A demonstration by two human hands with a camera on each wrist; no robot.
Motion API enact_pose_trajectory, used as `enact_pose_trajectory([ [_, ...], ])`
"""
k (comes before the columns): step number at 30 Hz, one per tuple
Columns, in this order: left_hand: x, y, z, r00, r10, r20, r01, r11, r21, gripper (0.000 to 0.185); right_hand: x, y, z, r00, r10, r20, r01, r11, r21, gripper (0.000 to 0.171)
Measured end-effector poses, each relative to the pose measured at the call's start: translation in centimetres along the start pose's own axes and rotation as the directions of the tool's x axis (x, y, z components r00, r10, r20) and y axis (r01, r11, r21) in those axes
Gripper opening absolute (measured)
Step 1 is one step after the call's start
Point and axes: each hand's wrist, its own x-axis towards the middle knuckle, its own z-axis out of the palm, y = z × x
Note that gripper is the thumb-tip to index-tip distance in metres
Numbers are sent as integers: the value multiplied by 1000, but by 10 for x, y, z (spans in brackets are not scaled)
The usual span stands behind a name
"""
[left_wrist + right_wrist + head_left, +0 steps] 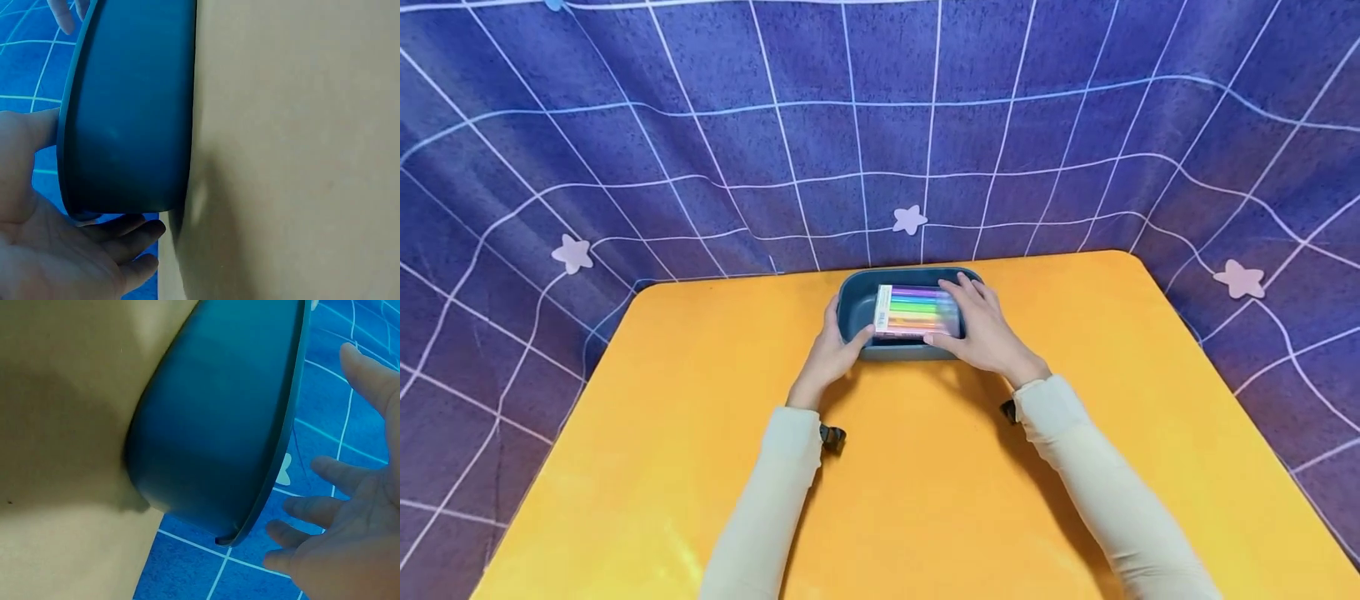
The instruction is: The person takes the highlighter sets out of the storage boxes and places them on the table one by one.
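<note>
Pen box: clear pack of coloured pens, lay flat in the bin, long axis left-right across the table; white label end pointed to the person's left, pens ran toward the right.
Bin: dark teal, oblong, long axis also left-right; sat at far edge of the table, centre, w/ the pen box resting across its top opening.
Left hand: at the bin's left near corner; thumb on the rim by the label end, fingers relaxed along the outer wall. Loose contact, not a clamp.
Right hand: fingers straight, laid flat over the right end of the pen box, thumb at its near edge. Wrist view showed the fingers spread apart beside the bin's rim.
Table: orange, bare in front of the bin.
Backdrop: blue grid cloth w/ pale stars, close behind the bin.
In the way: nothing btw hands and bin; cloth just behind.
</note>
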Motion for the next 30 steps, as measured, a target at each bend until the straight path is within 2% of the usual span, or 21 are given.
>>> enact_pose_trajectory([
  [4, 8, 0, -1, 1000, -10, 9, 10, 1000, -11, 96, 11, 2, 2, 1000, 3, 11, -3, 1000, 1, 92],
  [11, 12, -7, 0, 1000, -16, -2, 16, 1000, -18, 98, 17, 8, 9, 999, 0, 42, -1, 1000, 24, 94],
  [17, 10, -11, 3, 1000, -6, -12, 6, 1000, -13, 97, 16, 16, 13, 998, 21, 68, -22, 1000, 14, 94],
  [22, 8, -9, 6, 1000, 6, -16, -7, 1000, -13, 97, 18, 17, 13, 998, -10, 55, 10, 1000, 0, 92],
  [30, 5, -4, 6, 995, 59, -83, -64, 996, -58, 91, 25, 10, 9, 996, -43, 73, 44, 999, -4, 93],
])
